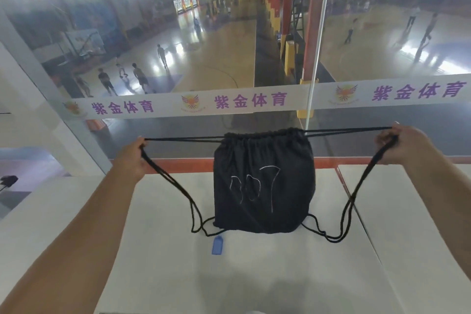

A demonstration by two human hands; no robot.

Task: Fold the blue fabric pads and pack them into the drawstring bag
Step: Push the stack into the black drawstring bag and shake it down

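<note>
Both hands, left hand (pixel 133 158) and right hand (pixel 402 145), have fingers clamped on the black cords (pixel 183 138), pulling apart to cinch the upright black fabric drawstring bag (pixel 263 186) on the white worktop (pixel 229 275).

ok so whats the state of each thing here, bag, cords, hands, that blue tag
drawstring bag: upright, mouth cinched shut, bottom resting on the white table
drawstrings: pulled taut sideways from the bag's mouth, the lower loops hanging slack
left hand: closed on the left cords
right hand: closed on the right cords
blue tag: lying flat on the table, in front of the bag
</note>
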